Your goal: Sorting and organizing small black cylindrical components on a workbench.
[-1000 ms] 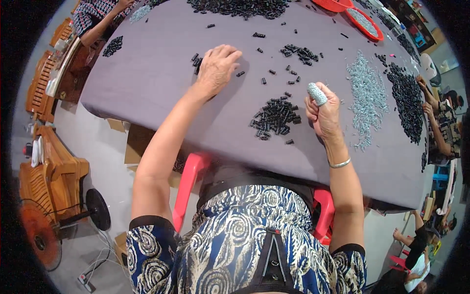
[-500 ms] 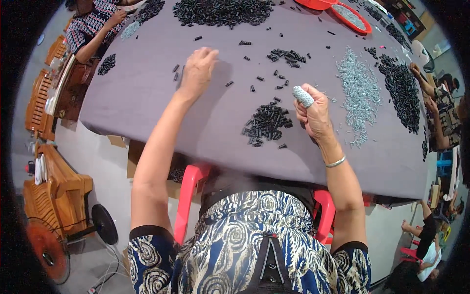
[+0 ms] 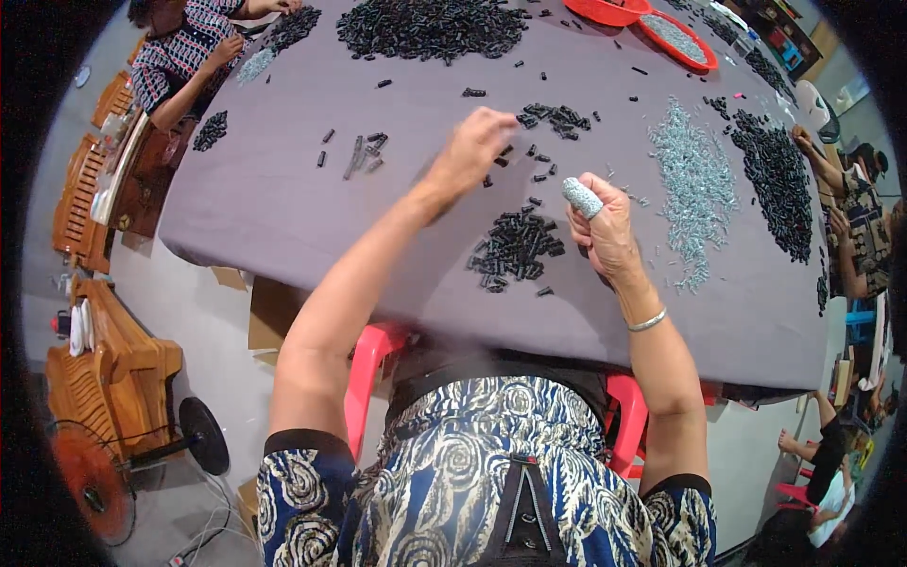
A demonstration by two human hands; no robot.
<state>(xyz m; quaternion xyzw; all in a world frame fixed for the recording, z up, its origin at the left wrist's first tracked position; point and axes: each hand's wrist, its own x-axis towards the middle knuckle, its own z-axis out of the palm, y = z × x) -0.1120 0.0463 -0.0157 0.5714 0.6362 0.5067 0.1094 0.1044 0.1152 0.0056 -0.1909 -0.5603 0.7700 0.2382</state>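
Note:
My left hand (image 3: 472,149) is over the middle of the table, its fingers blurred beside a small heap of short black tube-like pieces (image 3: 559,121). Whether it holds a piece cannot be made out. My right hand (image 3: 607,231) is closed in a fist, thumb up; a speckled grey-white sleeve (image 3: 582,197) covers the thumb. What lies inside that fist is hidden. Left of it sits a larger heap of black pieces (image 3: 515,249). More loose black pieces (image 3: 365,154), some blurred, lie to the left of my left hand.
Tiny silvery pieces (image 3: 694,189) spread to the right of my right hand. Beyond them runs a long black heap (image 3: 775,184). A big black heap (image 3: 430,28) and red trays (image 3: 678,40) stand at the far side. Other people (image 3: 184,61) work at the table's left and right sides.
My left hand has moved right, from the loose pieces at the left to the small black heap. Several more black pieces now lie at the left. My right hand has hardly moved.

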